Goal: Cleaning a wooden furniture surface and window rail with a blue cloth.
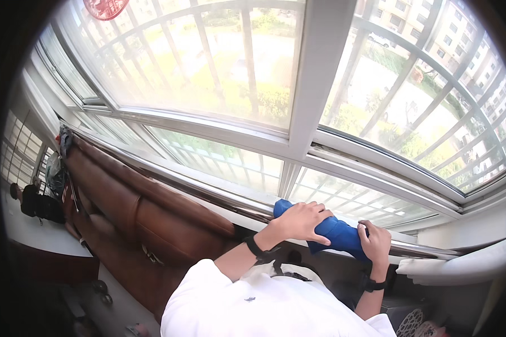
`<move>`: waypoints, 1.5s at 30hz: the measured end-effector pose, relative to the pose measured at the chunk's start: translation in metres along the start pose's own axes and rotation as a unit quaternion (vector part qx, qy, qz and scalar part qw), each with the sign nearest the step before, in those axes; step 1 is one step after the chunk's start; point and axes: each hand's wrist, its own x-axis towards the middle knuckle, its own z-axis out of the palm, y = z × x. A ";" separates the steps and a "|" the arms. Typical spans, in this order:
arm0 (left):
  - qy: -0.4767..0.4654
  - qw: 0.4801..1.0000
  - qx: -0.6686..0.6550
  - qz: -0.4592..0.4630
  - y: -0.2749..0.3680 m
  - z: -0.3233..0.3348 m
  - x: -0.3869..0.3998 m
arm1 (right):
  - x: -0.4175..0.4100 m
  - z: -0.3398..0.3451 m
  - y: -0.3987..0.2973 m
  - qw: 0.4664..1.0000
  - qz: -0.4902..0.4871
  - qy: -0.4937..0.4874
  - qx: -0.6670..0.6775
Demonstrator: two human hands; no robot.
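A blue cloth [341, 234] is wrapped over a shiny metal rail [423, 249] that runs along the base of the window. My left hand [301, 221] grips the cloth near its left end, fingers over the top and thumb apart on the near side. At the cloth's right end, my right hand [376, 244] is closed around it, thumb towards the left. The rail under the cloth is hidden, and so are some fingertips of my right hand.
Wide windows with a white frame [324, 63] and outside bars rise beyond the rail. A brown leather sofa [173, 215] stands along the left. On the right, a white rolled fabric [459, 265] hangs by the rail's end. Shoes [103, 290] lie on the floor.
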 end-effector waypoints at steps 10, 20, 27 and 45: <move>0.188 0.978 -0.024 -0.087 -0.118 -0.077 -0.134 | 0.053 0.061 -0.174 0.990 -0.124 -0.043 0.044; 0.428 0.794 0.085 -0.423 -0.228 -0.126 -0.212 | 0.069 0.143 -0.329 0.961 -0.264 0.079 0.007; 0.341 0.916 0.160 -0.137 -0.192 -0.108 -0.173 | 0.052 0.145 -0.290 0.938 -0.318 0.140 0.001; -0.005 0.999 -0.004 -0.046 -0.062 -0.038 -0.068 | 0.007 0.022 -0.077 0.999 -0.014 -0.042 -0.026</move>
